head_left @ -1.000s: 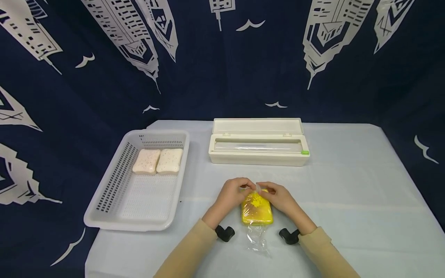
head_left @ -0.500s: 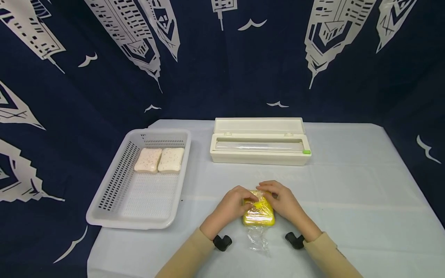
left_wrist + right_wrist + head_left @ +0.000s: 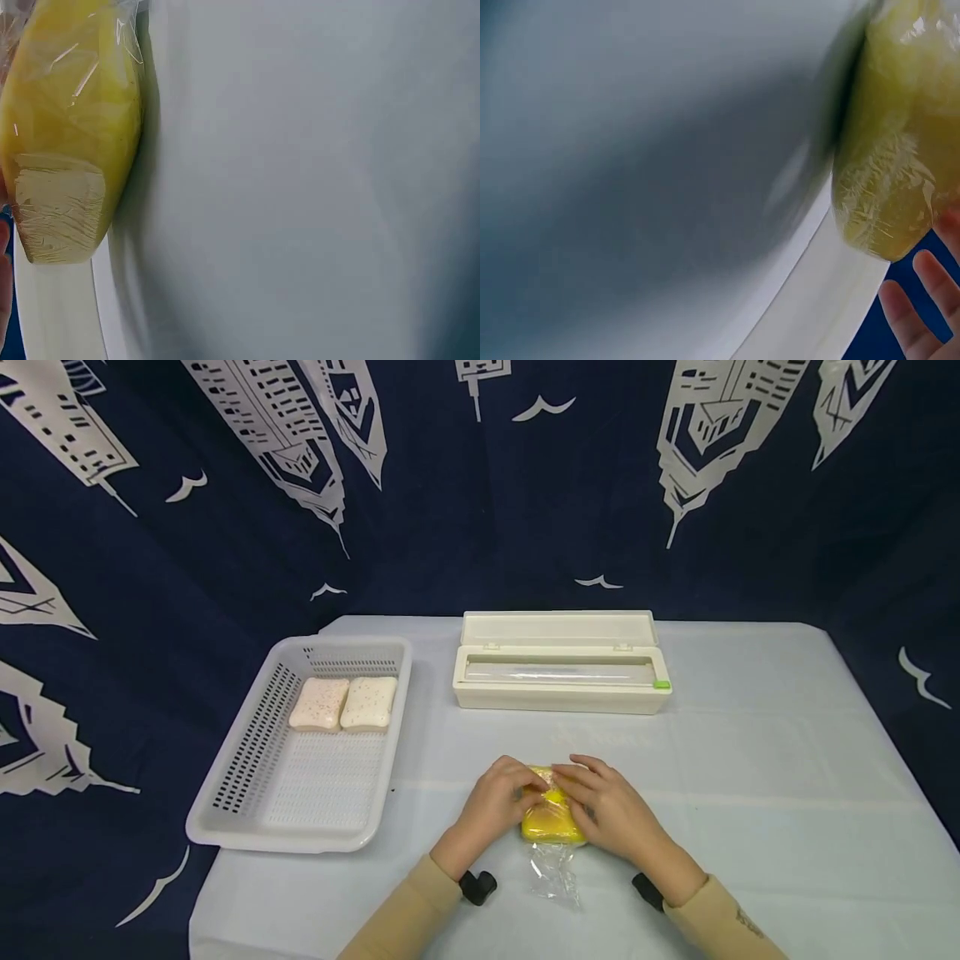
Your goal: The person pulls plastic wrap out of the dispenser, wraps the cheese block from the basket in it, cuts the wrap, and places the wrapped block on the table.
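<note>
A yellow block (image 3: 551, 828), rounded at the corners, lies on the table wrapped in clear plastic film. A loose tail of film (image 3: 553, 872) spreads from its near end. My left hand (image 3: 498, 797) holds the block's upper left, its thumb and index finger bent together over the top. My right hand (image 3: 611, 806) rests on the block's right side, fingers reaching over the top. In the left wrist view the wrapped block (image 3: 75, 112) fills the upper left. The right wrist view shows the block (image 3: 892, 165) beside several loosely extended fingers (image 3: 934, 277).
Behind the hands stands a white plastic wrap dispenser (image 3: 562, 697), lid raised, with a green slider (image 3: 662, 685) at its right end. To the left, a white perforated basket (image 3: 300, 839) holds a pinkish slice-shaped block (image 3: 318, 704) and a cream one (image 3: 368, 703).
Both hands had pinched a film end above the block; that end is now down against it. My right hand has spread over the block's right side. The block stays in place.
</note>
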Action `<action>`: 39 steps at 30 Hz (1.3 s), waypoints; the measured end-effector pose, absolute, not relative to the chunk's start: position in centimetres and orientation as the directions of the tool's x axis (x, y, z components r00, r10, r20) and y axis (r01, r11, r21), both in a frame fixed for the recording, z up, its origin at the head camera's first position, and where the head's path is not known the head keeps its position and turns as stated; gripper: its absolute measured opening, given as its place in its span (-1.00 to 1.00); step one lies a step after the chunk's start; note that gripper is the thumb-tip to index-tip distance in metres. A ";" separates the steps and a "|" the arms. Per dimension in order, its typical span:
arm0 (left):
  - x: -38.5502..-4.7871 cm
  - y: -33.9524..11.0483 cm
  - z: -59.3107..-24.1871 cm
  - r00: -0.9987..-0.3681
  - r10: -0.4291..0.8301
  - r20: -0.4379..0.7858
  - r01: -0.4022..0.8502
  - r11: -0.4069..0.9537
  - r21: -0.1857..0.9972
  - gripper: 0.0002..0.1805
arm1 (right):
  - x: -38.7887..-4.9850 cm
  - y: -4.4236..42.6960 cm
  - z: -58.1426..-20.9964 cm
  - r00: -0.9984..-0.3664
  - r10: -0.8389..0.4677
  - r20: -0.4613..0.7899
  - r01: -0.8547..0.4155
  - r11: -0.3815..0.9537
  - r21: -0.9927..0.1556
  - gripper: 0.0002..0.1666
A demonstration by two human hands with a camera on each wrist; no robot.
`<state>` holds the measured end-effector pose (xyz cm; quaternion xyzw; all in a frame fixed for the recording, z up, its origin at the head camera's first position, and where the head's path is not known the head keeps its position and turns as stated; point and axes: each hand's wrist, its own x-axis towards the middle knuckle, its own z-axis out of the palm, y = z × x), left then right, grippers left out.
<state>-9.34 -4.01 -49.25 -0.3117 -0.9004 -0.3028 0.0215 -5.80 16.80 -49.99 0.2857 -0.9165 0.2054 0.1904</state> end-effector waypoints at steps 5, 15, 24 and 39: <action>-9.4 -4.3 -49.2 -0.789 0.575 0.218 0.595 0.623 0.508 -0.89 | -5.6 16.8 -50.3 -0.754 -0.466 0.463 -0.610 0.758 -0.230 -0.60; -8.9 -5.2 -49.2 -0.755 0.628 0.186 0.616 0.585 0.528 -0.83 | -4.8 16.7 -50.6 -0.784 -0.461 0.415 -0.579 0.784 -0.223 -0.56; -8.0 -6.7 -47.9 -0.696 0.683 0.223 0.673 0.512 0.533 -0.72 | -3.7 17.8 -49.0 -0.822 -0.372 0.430 -0.537 0.758 -0.371 -0.62; -4.2 -5.1 -49.3 -0.301 0.914 0.272 0.953 0.300 0.045 -0.70 | -0.9 17.7 -48.8 -0.778 -0.465 0.421 -0.607 0.729 -0.317 -0.31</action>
